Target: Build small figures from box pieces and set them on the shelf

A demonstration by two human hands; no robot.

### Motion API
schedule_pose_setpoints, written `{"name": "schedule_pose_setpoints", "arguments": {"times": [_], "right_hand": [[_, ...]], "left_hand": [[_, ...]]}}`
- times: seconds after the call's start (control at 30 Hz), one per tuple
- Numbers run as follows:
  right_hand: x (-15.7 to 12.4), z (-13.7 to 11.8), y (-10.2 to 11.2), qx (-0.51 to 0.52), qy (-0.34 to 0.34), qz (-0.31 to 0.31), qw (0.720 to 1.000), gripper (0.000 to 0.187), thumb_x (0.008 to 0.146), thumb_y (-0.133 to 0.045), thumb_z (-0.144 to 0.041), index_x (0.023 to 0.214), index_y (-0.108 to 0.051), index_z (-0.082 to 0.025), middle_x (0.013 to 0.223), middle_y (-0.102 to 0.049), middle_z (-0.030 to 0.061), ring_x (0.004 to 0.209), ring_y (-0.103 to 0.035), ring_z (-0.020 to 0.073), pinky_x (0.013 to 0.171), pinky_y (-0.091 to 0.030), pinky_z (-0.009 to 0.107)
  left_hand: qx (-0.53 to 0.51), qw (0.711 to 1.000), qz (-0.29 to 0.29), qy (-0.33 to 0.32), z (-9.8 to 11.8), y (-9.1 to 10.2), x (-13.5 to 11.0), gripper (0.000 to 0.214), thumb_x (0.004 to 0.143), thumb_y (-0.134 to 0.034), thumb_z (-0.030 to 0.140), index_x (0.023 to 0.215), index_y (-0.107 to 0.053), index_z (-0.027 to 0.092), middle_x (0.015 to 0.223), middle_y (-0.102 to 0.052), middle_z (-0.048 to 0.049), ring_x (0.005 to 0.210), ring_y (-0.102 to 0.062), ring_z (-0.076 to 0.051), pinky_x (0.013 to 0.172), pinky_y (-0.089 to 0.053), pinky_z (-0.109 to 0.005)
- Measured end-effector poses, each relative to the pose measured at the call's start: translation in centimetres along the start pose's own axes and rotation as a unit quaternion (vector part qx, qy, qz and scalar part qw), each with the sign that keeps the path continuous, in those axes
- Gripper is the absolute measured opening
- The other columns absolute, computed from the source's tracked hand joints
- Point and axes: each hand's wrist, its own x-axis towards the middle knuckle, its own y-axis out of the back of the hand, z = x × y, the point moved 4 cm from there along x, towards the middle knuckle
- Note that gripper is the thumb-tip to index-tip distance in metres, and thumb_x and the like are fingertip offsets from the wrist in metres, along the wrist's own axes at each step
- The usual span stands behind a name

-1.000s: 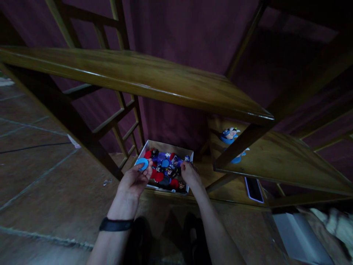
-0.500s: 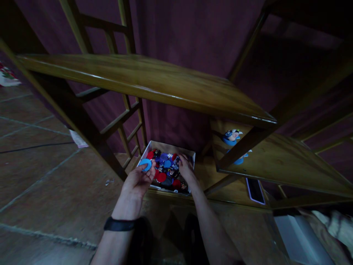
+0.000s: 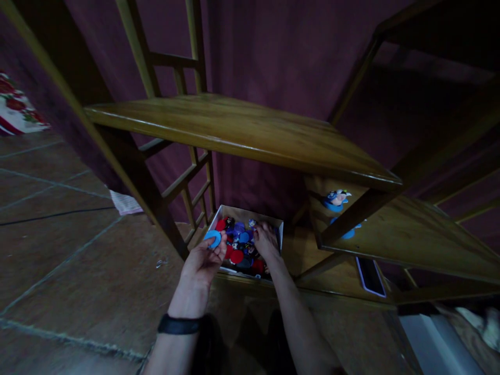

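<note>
A shallow white box (image 3: 226,209) on the low wooden shelf holds many small figurines and round pieces in red, blue, purple and black. My left hand (image 3: 205,259), palm up above the box's left edge, grips a blue disc (image 3: 213,239) between thumb and fingers. Whether a figurine is attached to that disc I cannot make out. Inside the box on the right, my right hand (image 3: 266,242) reaches among the figurines, its fingers bent downward and apart. The fingertips are partly hidden. A blue round piece (image 3: 244,237) and a red round piece (image 3: 236,255) lie between the hands.
A wooden shelf board (image 3: 242,130) spans above the box. On the right-hand shelf stand figurines with blue bases (image 3: 336,200), partly behind a slanted post. A phone (image 3: 370,276) lies below them. Wooden lattice (image 3: 187,179) rises left of the box, and a cable (image 3: 58,214) crosses the floor.
The view has shifted, so the shelf and box appear slightly lower and further right. My left hand keeps the blue disc. My right hand has shifted slightly among the figurines.
</note>
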Motion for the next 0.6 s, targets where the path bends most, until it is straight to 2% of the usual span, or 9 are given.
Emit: {"name": "schedule_pose_setpoints", "arguments": {"times": [0.1, 0.2, 0.33, 0.5, 0.6], "right_hand": [[0.2, 0.7, 0.2, 0.006, -0.027, 0.002, 1.000, 0.022, 0.088, -0.043, -0.025, 0.097, -0.062, -0.022, 0.099, -0.059, 0.0055, 0.100, -0.052, 0.0178, 0.092, -0.036, 0.030], [0.1, 0.8, -0.1, 0.019, -0.023, -0.007, 1.000, 0.021, 0.089, -0.042, -0.024, 0.094, -0.061, -0.022, 0.097, -0.060, 0.0033, 0.095, -0.054, 0.0145, 0.087, -0.038, 0.026], [-0.2, 0.4, -0.5, 0.004, -0.036, -0.002, 0.999, 0.022, 0.089, -0.041, -0.024, 0.091, -0.062, -0.019, 0.099, -0.061, 0.0058, 0.093, -0.055, 0.0163, 0.088, -0.037, 0.029], [0.4, -0.2, -0.9, 0.084, -0.064, 0.001, 0.994, 0.022, 0.087, -0.042, -0.018, 0.100, -0.059, -0.019, 0.104, -0.061, 0.0051, 0.100, -0.055, 0.0151, 0.090, -0.038, 0.026], [0.8, -0.4, -0.7, 0.127, -0.043, -0.006, 0.991, 0.030, 0.088, -0.037, -0.013, 0.110, -0.055, -0.022, 0.109, -0.061, 0.0018, 0.102, -0.055, 0.0117, 0.089, -0.039, 0.023]], "left_hand": [[-0.005, 1.000, -0.005, -0.004, 0.3, 0.4, 0.1, 0.024, 0.076, -0.045, -0.002, 0.090, -0.059, 0.010, 0.086, -0.065, -0.0116, 0.070, -0.065, -0.015, 0.053, -0.055, -0.022], [-0.013, 1.000, 0.003, -0.002, 0.5, 0.7, 0.1, 0.025, 0.076, -0.045, -0.002, 0.092, -0.060, 0.011, 0.086, -0.065, -0.0109, 0.069, -0.065, -0.015, 0.052, -0.055, -0.022], [-0.017, 1.000, 0.004, -0.002, 0.5, 0.7, 0.1, 0.026, 0.075, -0.045, -0.003, 0.092, -0.059, 0.010, 0.084, -0.065, -0.0103, 0.068, -0.065, -0.015, 0.052, -0.055, -0.022], [-0.005, 1.000, -0.003, -0.005, 0.4, 0.4, -0.1, 0.024, 0.075, -0.045, -0.003, 0.090, -0.059, 0.009, 0.085, -0.065, -0.0108, 0.068, -0.065, -0.015, 0.052, -0.054, -0.022], [-0.002, 1.000, -0.002, -0.001, 0.4, 0.2, -0.2, 0.024, 0.075, -0.044, -0.001, 0.090, -0.059, 0.011, 0.085, -0.065, -0.0102, 0.067, -0.064, -0.015, 0.052, -0.054, -0.022]]}}
